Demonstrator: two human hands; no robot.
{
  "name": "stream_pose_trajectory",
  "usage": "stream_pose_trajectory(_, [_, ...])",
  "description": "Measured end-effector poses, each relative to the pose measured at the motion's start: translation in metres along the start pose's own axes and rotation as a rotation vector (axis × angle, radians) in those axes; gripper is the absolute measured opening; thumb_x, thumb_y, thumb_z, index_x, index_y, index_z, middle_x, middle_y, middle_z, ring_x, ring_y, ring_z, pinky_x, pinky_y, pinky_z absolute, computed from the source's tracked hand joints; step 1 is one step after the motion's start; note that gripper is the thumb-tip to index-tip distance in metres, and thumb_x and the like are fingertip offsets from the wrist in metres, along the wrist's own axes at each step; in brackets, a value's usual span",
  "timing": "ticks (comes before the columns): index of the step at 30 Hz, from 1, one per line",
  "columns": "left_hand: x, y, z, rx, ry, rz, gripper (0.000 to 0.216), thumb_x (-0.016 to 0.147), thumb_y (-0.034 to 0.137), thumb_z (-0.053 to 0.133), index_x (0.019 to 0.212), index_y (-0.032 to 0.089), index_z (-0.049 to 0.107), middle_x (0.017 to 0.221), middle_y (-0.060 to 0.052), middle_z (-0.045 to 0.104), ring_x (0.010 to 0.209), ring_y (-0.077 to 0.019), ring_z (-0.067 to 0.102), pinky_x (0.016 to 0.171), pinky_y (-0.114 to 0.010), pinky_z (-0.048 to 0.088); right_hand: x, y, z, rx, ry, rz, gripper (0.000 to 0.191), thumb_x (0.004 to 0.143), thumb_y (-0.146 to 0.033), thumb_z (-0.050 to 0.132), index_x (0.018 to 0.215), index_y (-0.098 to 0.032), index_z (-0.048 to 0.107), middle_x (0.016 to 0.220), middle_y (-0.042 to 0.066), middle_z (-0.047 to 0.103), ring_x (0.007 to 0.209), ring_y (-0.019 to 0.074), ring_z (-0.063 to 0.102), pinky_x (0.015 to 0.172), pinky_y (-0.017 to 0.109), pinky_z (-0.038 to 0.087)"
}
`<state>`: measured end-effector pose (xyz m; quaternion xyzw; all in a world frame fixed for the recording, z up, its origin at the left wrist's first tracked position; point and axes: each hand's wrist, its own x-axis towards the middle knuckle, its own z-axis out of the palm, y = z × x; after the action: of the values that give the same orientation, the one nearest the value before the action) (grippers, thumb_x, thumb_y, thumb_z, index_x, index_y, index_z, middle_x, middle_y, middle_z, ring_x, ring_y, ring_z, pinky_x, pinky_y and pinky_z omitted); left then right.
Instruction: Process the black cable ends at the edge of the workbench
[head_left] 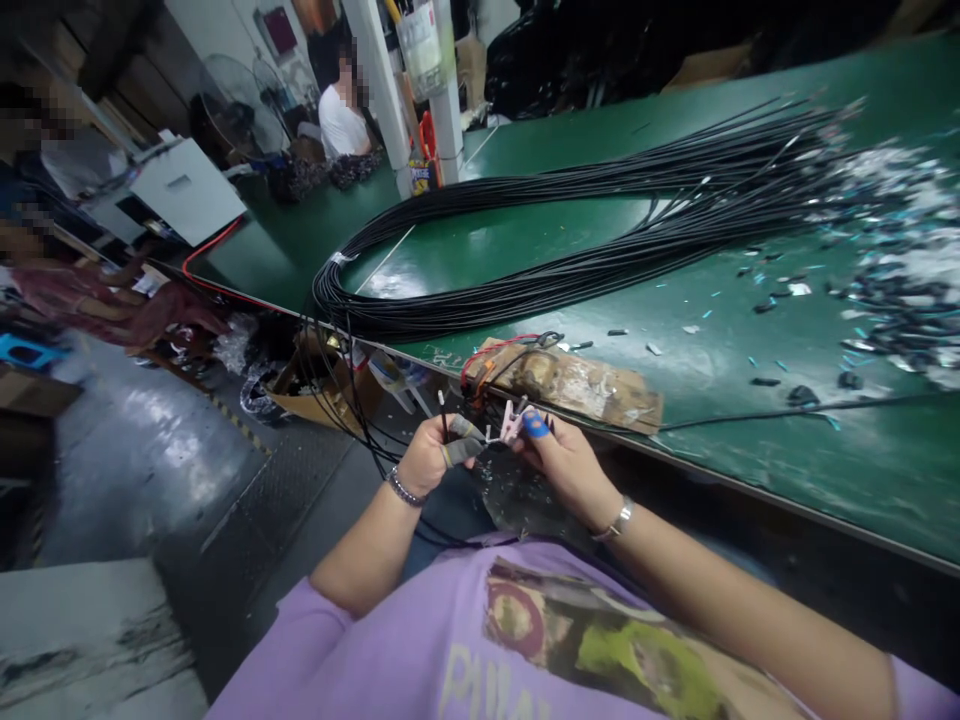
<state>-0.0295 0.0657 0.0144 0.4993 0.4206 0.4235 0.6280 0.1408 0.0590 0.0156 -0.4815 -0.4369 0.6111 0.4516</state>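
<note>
Fingers (461, 452) of the left hand (431, 455) clamped a thin black cable (442, 408) upright, just left of the small pink clip (512, 422) pinched by the right hand (564, 462).

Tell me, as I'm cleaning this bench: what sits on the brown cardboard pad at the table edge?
Red and black wires loop over the left end of the cardboard pad on the green table. Anything beneath the pad is covered.

View: head-worn, single.
Facing: forward and down, rolled sideways.
Near: left hand (427, 455), right hand (566, 462), close below centre, over own chest.
Far: table (525, 240) running off right; floor (150, 460) at left.
</note>
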Motion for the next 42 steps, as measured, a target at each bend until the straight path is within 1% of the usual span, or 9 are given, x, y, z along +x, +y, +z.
stream_pose_trajectory(2, [0.003, -0.002, 0.000, -0.021, -0.020, -0.013, 0.044, 0.051, 0.049, 0.079, 0.063, 0.012, 0.059, 0.045, 0.003, 0.053, 0.040, -0.0063, 0.045, 0.045, -0.020, 0.034, 0.001, 0.003, 0.002, 0.093, -0.058, 0.079, 0.054, 0.065, -0.075, 0.052, 0.061, -0.021, 0.046, 0.047, -0.005, 0.039, 0.042, 0.0075, 0.028, 0.040, 0.023, 0.021])
stream_pose_trajectory(5, [0.007, -0.004, 0.002, -0.039, -0.053, -0.038, 0.046, 0.050, 0.051, 0.079, 0.063, 0.011, 0.059, 0.046, 0.003, 0.053, 0.040, -0.0064, 0.045, 0.045, -0.020, 0.034, 0.004, 0.004, 0.005, 0.309, -0.156, 0.220, 0.051, 0.064, -0.071, 0.057, 0.064, -0.021, 0.046, 0.046, -0.007, 0.036, 0.040, 0.0065, 0.023, 0.039, 0.023, 0.018])
stream_pose_trajectory(11, [0.010, -0.007, 0.006, -0.064, -0.102, -0.069, 0.046, 0.049, 0.050, 0.079, 0.059, 0.012, 0.054, 0.044, 0.004, 0.053, 0.039, -0.0053, 0.044, 0.044, -0.020, 0.033, 0.007, 0.001, 0.009, 0.505, -0.114, 0.304, 0.047, 0.056, -0.059, 0.072, 0.061, -0.020, 0.047, 0.049, -0.007, 0.035, 0.041, 0.0055, 0.025, 0.040, 0.022, 0.017])
stream_pose_trajectory(18, [0.013, -0.009, 0.009, -0.042, -0.108, -0.123, 0.049, 0.047, 0.052, 0.079, 0.058, 0.013, 0.052, 0.043, 0.004, 0.053, 0.038, -0.0045, 0.043, 0.043, -0.019, 0.031, 0.008, 0.004, 0.009, 0.501, -0.085, 0.289, 0.046, 0.054, -0.058, 0.073, 0.061, -0.018, 0.052, 0.049, -0.007, 0.037, 0.041, 0.0051, 0.025, 0.040, 0.022, 0.017])
stream_pose_trajectory(27, [0.007, -0.010, 0.007, -0.052, -0.123, -0.094, 0.048, 0.049, 0.053, 0.079, 0.058, 0.012, 0.054, 0.044, 0.004, 0.051, 0.037, -0.0044, 0.042, 0.042, -0.019, 0.031, 0.002, 0.012, 0.005, 0.525, -0.173, 0.369, 0.052, 0.059, -0.069, 0.063, 0.068, -0.020, 0.052, 0.050, -0.006, 0.043, 0.039, 0.0053, 0.024, 0.039, 0.022, 0.020])
stream_pose_trajectory(31, [-0.002, -0.007, 0.006, -0.016, -0.128, -0.109, 0.049, 0.044, 0.051, 0.081, 0.056, 0.012, 0.054, 0.043, 0.004, 0.051, 0.038, -0.0045, 0.042, 0.042, -0.019, 0.032, -0.004, 0.020, -0.002, 0.495, -0.207, 0.377, 0.049, 0.061, -0.068, 0.062, 0.070, -0.020, 0.054, 0.050, -0.006, 0.040, 0.040, 0.0059, 0.021, 0.039, 0.022, 0.016])
stream_pose_trajectory(36, [-0.020, -0.008, 0.007, 0.083, -0.083, -0.108, 0.044, 0.048, 0.048, 0.080, 0.056, 0.012, 0.055, 0.045, 0.004, 0.050, 0.041, -0.0050, 0.042, 0.044, -0.019, 0.034, -0.020, 0.024, -0.011, 0.340, -0.301, 0.449, 0.053, 0.063, -0.070, 0.058, 0.068, -0.017, 0.059, 0.046, -0.006, 0.035, 0.040, 0.0058, 0.019, 0.038, 0.022, 0.012])
stream_pose_trajectory(39, [-0.032, -0.013, 0.008, 0.179, -0.059, -0.069, 0.039, 0.056, 0.047, 0.077, 0.058, 0.012, 0.057, 0.048, 0.003, 0.051, 0.045, -0.0058, 0.043, 0.046, -0.019, 0.035, -0.031, 0.021, -0.012, 0.227, -0.320, 0.382, 0.054, 0.066, -0.070, 0.057, 0.065, -0.016, 0.057, 0.044, -0.006, 0.036, 0.041, 0.0061, 0.023, 0.040, 0.022, 0.014])
stream_pose_trajectory(42, [-0.042, -0.022, 0.010, 0.286, -0.037, -0.008, 0.034, 0.062, 0.044, 0.074, 0.063, 0.013, 0.059, 0.055, 0.002, 0.053, 0.050, -0.0068, 0.044, 0.051, -0.019, 0.037, -0.037, 0.018, -0.012, 0.102, -0.315, 0.291, 0.047, 0.062, -0.063, 0.066, 0.065, -0.017, 0.054, 0.047, -0.007, 0.038, 0.043, 0.0060, 0.026, 0.042, 0.022, 0.020])
